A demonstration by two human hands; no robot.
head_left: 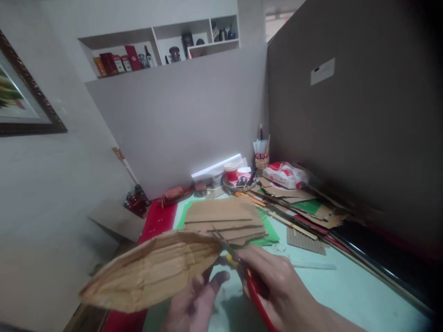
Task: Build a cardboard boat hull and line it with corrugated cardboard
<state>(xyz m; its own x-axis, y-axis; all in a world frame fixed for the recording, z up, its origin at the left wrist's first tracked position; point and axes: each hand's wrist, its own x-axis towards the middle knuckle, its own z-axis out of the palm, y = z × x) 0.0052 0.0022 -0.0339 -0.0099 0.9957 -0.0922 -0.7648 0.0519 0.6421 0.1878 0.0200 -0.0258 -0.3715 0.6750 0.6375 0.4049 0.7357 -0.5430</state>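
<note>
A boat-shaped cardboard hull (pixel 159 265), brown with creased inner strips, is tilted over the table's left side. My left hand (pixel 197 299) grips it from below near its right part, thumb out to the side, some fingers hidden behind it. In my right hand (pixel 277 281) are red-handled scissors (pixel 254 288), with the fingers closed round the handles. The blades reach the hull's pointed right end; whether they are parted there is hard to make out. Behind the hull lie cut cardboard sheets (pixel 221 212) on green sheets (pixel 272 228).
Cardboard scraps (pixel 304 240) and long thin strips (pixel 294 223) line the right side. At the back stand a red and white cup (pixel 231 171), a pen holder (pixel 262 161) and a tissue pack (pixel 285 174). A grey partition (pixel 346 138) rises at the right.
</note>
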